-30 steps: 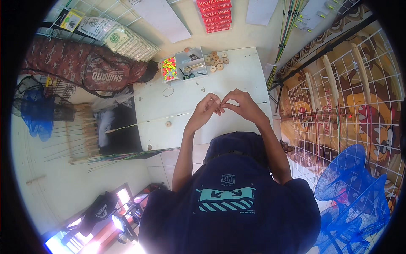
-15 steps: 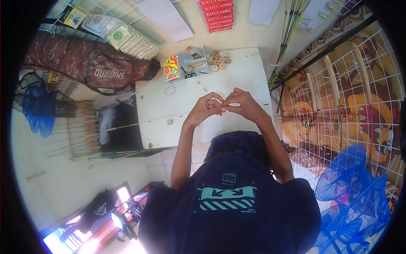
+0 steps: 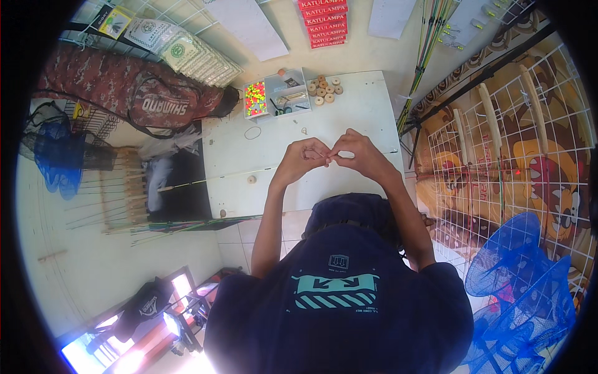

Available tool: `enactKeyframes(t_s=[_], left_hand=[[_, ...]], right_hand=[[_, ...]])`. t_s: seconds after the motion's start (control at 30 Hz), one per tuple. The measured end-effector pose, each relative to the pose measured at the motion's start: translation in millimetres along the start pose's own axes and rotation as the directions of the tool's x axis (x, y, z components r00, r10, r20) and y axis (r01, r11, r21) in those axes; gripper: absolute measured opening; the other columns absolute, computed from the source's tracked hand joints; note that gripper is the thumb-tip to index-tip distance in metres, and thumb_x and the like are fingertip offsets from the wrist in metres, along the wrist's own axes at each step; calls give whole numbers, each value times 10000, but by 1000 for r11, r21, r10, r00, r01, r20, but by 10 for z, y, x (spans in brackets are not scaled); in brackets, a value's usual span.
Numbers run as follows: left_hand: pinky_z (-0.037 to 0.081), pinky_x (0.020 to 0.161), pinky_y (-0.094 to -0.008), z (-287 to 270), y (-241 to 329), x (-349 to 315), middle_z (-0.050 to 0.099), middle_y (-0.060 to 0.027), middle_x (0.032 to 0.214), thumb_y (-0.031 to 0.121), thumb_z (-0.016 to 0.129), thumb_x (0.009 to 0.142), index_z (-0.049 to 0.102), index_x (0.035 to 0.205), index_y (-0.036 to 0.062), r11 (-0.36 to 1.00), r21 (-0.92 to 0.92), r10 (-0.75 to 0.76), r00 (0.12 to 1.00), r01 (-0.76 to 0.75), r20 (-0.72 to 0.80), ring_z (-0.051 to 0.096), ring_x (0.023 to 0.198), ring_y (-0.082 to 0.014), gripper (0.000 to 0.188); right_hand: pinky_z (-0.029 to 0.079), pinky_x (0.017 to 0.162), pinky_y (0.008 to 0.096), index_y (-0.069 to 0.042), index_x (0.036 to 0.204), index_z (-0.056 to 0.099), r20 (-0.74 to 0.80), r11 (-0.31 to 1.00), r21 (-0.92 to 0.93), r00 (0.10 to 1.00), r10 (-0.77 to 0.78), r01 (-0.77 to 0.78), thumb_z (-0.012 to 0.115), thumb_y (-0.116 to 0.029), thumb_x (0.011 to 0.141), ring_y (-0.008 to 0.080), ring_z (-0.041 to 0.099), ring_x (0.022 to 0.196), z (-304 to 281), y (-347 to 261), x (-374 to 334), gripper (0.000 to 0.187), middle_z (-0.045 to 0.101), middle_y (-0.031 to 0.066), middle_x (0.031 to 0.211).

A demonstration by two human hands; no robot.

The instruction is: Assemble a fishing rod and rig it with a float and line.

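Both hands meet fingertip to fingertip above the white table (image 3: 233, 156). My left hand (image 3: 299, 161) is closed in a pinch, its fingers curled in. My right hand (image 3: 360, 154) pinches thumb against forefinger, leaving a round gap behind the tips. Whatever lies between the fingertips is too small to make out. A thin pale rod (image 3: 215, 181) lies across the table from the left and runs toward my hands. Close to it sits a small round cork piece (image 3: 251, 179). A thin loop (image 3: 252, 133) lies farther back on the tabletop.
At the table's back stands a compartmented tray (image 3: 303, 115) with bright beads (image 3: 255, 98) and small tools. Several cork rings (image 3: 324, 90) sit beside it. A camouflage rod bag (image 3: 162, 103) hangs left; slender rods (image 3: 418, 75), a wire rack (image 3: 498, 143) and blue nets (image 3: 517, 280) stand right.
The fingers of my left hand have curled in more closely around the pinch. My right hand stays almost in place. The whole view has shifted slightly.
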State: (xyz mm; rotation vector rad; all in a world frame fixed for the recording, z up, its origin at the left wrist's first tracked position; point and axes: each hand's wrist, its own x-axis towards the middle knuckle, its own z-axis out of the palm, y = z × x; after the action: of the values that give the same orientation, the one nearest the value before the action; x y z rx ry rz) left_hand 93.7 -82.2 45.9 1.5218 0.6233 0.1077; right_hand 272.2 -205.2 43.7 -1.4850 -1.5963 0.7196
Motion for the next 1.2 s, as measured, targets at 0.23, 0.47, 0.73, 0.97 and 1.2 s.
enactKeyframes(t_s=[0.23, 0.47, 0.73, 0.97, 1.2], left_hand=[[488, 716, -284, 22, 15, -33, 673, -102, 944, 36, 641, 867, 599, 1082, 6, 975, -223, -16, 1000, 14, -9, 666, 792, -179, 222], [474, 694, -259, 127, -100, 4, 663, -88, 918, 93, 641, 904, 592, 1120, -6, 918, -396, -49, 996, 17, -71, 627, 752, -149, 242], [475, 670, -255, 249, -176, -19, 661, -74, 862, 80, 653, 895, 592, 1138, -24, 939, -310, 32, 938, -146, -346, 664, 759, -153, 272], [489, 696, -243, 279, -261, -31, 655, -71, 840, 72, 655, 893, 602, 1101, -10, 937, -289, 53, 898, -195, -436, 672, 779, -152, 230], [457, 681, -231, 214, -452, 40, 658, -36, 814, 51, 656, 870, 617, 1076, 5, 987, -33, 123, 864, -159, -489, 578, 708, -72, 214]], right_hand=[[478, 751, 333, -57, 891, 718, -97, 994, -66, 991, -95, 89, 719, -100, 774, 214, 527, 832, 39, 20, -33, 124, 644, 48, 850], [479, 744, 338, -54, 893, 710, -130, 989, -100, 984, -119, 106, 715, -77, 763, 220, 533, 823, 43, 26, -44, 132, 640, 49, 845], [475, 769, 338, -50, 883, 703, -187, 981, -176, 975, -118, 84, 703, -68, 761, 225, 543, 820, 17, -9, -75, 123, 644, 54, 850], [457, 735, 331, -66, 896, 703, -239, 968, -229, 957, -162, 107, 727, -26, 726, 217, 517, 784, -94, -157, -73, 176, 645, 35, 849], [459, 732, 324, -66, 899, 705, -265, 963, -249, 949, -173, 106, 734, -24, 718, 212, 515, 785, -156, -213, -81, 189, 651, 29, 858]])
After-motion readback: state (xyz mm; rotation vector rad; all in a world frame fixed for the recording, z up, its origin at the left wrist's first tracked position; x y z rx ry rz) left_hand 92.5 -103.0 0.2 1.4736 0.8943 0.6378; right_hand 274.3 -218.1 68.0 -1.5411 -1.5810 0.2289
